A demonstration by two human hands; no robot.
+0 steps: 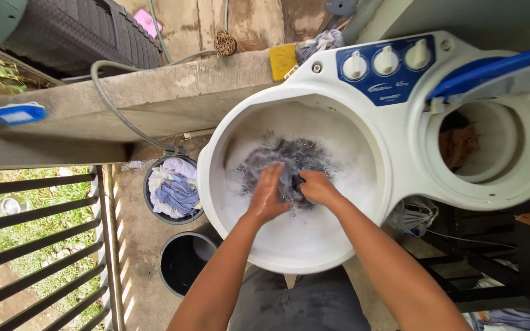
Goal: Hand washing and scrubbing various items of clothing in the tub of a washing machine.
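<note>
Two buckets stand on the concrete floor at about 8 o'clock from the wash tub: the upper one (173,187) is full of white and blue laundry, the lower black bucket (184,262) looks dark inside. At 10 o'clock, far left, a blue brush (18,113) lies on the concrete ledge (154,98), and a grey hose (108,101) bends over this ledge down toward the buckets.

Next comes the round white wash tub (338,245) of a twin-tub washing machine, with foamy water inside. The dark wet cloth (295,156) lies in the foam at the centre of the tub. The left hand (268,193) lies flat on the cloth with fingers stretched toward 12 o'clock, pressing it and not gripping. The right hand (317,187) is just beside it at 3 o'clock, clenched around a fold of the same cloth.

At 1 o'clock from the hands is a blue panel (387,67) with three white knobs. At 3 o'clock the second tub (480,150) is uncovered, with a brown cloth (459,144) inside.
</note>
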